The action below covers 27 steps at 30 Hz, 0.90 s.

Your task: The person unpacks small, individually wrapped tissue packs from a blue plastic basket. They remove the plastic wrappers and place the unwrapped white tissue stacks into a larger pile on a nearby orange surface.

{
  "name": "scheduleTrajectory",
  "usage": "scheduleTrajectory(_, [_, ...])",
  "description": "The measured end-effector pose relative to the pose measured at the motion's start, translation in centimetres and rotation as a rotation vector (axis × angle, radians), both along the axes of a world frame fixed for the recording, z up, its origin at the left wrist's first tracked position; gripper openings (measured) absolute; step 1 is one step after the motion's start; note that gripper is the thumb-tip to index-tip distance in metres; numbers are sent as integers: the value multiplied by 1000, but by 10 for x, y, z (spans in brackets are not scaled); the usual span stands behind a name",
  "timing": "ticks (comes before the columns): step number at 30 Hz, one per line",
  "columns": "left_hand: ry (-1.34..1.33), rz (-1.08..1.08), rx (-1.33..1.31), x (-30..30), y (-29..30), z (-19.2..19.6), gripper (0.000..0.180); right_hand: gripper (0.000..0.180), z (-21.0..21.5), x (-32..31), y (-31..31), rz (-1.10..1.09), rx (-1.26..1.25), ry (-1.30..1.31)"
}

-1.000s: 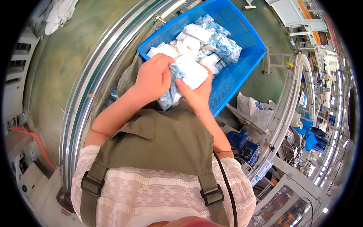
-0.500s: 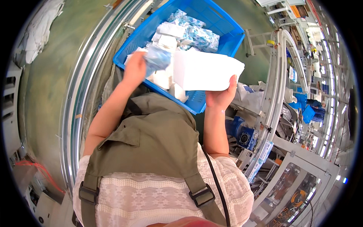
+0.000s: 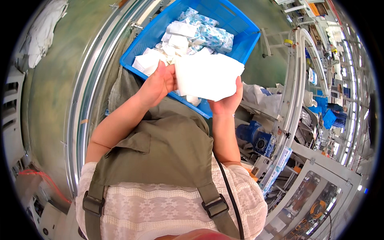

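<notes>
A thick block of folded white tissues [image 3: 210, 78] is held up in front of me, over the near side of a blue plastic crate [image 3: 134, 46]. My right hand [image 3: 228, 100] grips its right end from below, the thumb up along the side. At the opposite end is my left hand [image 3: 158, 84], its thumb raised and its curled fingers against the block's edge. Behind them in the crate lie loose crumpled white tissues [image 3: 148, 60] and several blue-and-white patterned tissue packs [image 3: 214, 36]. The block hides part of the crate's contents.
A metal rail [image 3: 86, 92] runs along my left side. On the right are a curved conveyor frame [image 3: 294, 92], a blue motor [image 3: 256, 136] and a machine with a windowed door [image 3: 310, 196]. White plastic sheeting [image 3: 260, 94] lies beside the crate.
The bluish film that was in my left hand is no longer there. That hand has moved right to the block's left end. My right hand has brought the block slightly left.
</notes>
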<state>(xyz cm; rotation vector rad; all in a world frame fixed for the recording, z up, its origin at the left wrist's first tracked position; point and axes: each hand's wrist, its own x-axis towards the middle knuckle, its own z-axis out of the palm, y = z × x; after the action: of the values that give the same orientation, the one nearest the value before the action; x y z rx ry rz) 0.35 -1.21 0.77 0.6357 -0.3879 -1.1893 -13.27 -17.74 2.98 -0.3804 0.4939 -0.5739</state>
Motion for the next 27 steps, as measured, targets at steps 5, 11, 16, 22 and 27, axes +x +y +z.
scheduleTrajectory(5, [-228, 121, 88, -8, 7, 14, 93, 48, -1, 0, 6, -126, -452, 204])
scheduleTrajectory(11, [-54, 157, 89, -11, 11, 6, 74, 83, 17, -8, 19, -168, -1099, 187])
scheduleTrajectory(16, [-16, 103, -46, -4, 16, -15, 75, 90, 37, -16, 30, -58, -1238, 48])
scheduleTrajectory(22, [196, 25, -131, 1, 17, -39, 76, 92, 48, -17, 41, 45, -1490, 24])
scheduleTrajectory(27, [112, 174, -32, 5, 16, -26, 69, 71, 41, -6, 40, -86, -1271, 163])
